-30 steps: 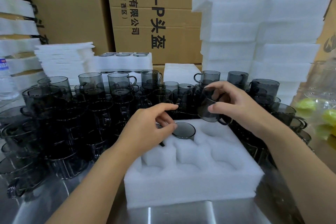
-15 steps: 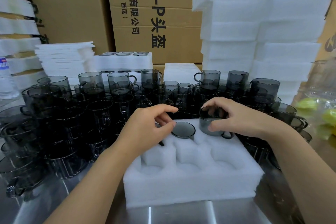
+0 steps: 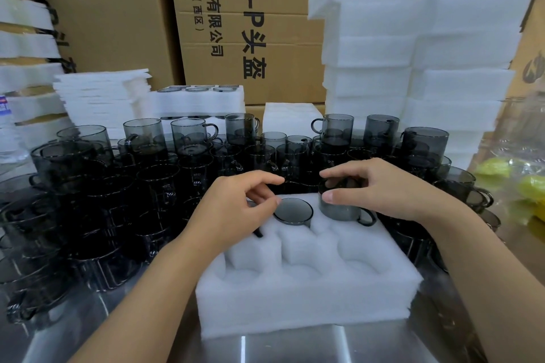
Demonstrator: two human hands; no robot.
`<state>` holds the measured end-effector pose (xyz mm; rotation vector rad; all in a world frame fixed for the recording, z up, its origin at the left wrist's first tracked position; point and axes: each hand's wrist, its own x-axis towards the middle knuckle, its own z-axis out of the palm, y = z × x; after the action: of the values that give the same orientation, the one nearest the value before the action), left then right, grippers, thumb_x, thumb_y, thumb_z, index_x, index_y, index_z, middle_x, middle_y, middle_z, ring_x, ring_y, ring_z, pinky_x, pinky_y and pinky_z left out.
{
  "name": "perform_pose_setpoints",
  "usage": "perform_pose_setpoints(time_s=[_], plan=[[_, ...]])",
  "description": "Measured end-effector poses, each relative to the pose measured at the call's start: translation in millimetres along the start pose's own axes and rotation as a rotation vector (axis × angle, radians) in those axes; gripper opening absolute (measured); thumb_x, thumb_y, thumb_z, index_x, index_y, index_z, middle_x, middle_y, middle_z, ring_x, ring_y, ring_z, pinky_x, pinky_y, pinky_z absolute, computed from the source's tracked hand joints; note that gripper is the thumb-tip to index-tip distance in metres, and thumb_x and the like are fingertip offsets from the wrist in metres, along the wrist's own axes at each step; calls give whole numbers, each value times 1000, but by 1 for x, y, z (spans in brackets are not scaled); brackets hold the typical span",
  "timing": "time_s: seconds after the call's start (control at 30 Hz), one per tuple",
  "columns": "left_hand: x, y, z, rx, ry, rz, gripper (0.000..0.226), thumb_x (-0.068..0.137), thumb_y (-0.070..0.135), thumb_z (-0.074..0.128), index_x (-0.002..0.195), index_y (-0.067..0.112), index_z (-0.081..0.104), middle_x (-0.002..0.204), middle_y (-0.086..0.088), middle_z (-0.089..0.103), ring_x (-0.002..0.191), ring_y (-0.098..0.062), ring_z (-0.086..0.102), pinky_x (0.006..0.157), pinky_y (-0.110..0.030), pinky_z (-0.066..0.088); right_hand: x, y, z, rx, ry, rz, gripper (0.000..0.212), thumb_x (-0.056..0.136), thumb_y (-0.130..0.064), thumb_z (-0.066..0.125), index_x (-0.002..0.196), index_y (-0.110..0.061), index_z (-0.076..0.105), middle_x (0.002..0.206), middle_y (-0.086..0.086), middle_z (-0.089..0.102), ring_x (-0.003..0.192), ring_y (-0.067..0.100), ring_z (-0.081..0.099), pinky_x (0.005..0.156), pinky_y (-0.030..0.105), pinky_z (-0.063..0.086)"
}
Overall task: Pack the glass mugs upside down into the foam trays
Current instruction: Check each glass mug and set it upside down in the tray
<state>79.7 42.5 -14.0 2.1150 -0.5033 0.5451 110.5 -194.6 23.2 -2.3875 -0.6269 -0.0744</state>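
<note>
1. To the left of the white moulded foam tray (image 3: 309,298), the crowd of loose smoked-grey glass mugs (image 3: 147,174) sits as it did a second ago.
2. Our left hand (image 3: 236,209) stays over the tray's back-left pocket with its fingers curled. A dark handle peeks out beneath it, but we cannot tell whether it grips anything.
3. Here's the change! Our right hand (image 3: 380,188) has brought its smoked-grey glass mug (image 3: 339,209) down from above the tray's far edge. Fingers and thumb pinch its upturned base, and it now stands inverted in the back-right pocket. We judge it needs only a final push.
4. In the tray, the back-left pocket is hidden. The back-centre pocket holds an inverted grey mug (image 3: 293,211), sunk to its round base. The front pockets are empty.
5. Beyond the tray's far edge, a second white foam tray (image 3: 197,100) shows mug bases in its pockets.
</note>
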Motion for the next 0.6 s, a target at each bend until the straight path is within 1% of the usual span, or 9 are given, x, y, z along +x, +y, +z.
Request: perform_pose_setpoints(time_s=[0.07,0.13,0.2,0.27,0.33,0.43,0.5,0.53,0.6], plan=[[0,0,0,0,2,-3,39,82,7,70,92,45,64,81,22,67,71,5,63,63,-4,42,0,0,0,11,5,5,49,63,-65,69,109,-47,63,87,-36,59,75,-13,54,65,5,37],[0,0,0,1,2,-4,39,82,8,70,91,45,65,82,22,67,72,4,63,64,-5,43,0,1,-1,7,-3,21,60,51,-75,62,107,-52,62,100,-28,51,83,-12,49,72,13,36],[0,0,0,1,3,-4,38,82,8,71,91,45,65,81,22,67,73,3,63,65,-6,44,0,1,-2,-16,-23,36,65,46,-80,57,107,-57,60,99,-26,42,85,-16,44,73,16,34],[0,0,0,3,5,-3,38,82,8,70,91,44,65,81,22,67,73,3,63,65,-6,45,0,1,-3,-42,-43,48,67,48,-81,55,110,-55,59,95,-27,40,84,-16,44,72,16,33],[0,0,0,3,4,-4,38,82,8,70,91,44,65,81,22,68,73,3,63,66,-6,45,0,4,-3,-81,-40,64,65,55,-79,55,112,-49,62,95,-22,43,83,-12,47,72,17,34],[0,0,0,4,6,-6,38,83,8,70,90,45,65,80,22,68,73,3,63,66,-6,44,0,6,-5,-102,-4,76,56,55,-78,58,99,-46,66,92,-14,48,77,-12,49,67,17,34],[0,1,0,6,5,-8,39,82,8,70,90,46,65,80,22,68,73,4,63,67,-6,44,0,5,-5,-95,-9,76,54,53,-76,62,96,-45,67,90,-14,48,73,-15,48,65,16,33],[0,1,0,6,5,-10,39,83,8,70,90,46,65,80,22,68,73,4,63,67,-6,44,-1,5,-4,-92,-22,78,56,51,-76,63,96,-44,66,91,-15,48,73,-15,48,66,16,33],[0,1,-1,6,4,-14,38,83,9,70,89,46,65,80,22,68,74,4,63,65,-5,44,-1,5,-3,-96,-43,86,53,51,-72,67,96,-45,64,92,-16,47,74,-16,47,66,15,34]])
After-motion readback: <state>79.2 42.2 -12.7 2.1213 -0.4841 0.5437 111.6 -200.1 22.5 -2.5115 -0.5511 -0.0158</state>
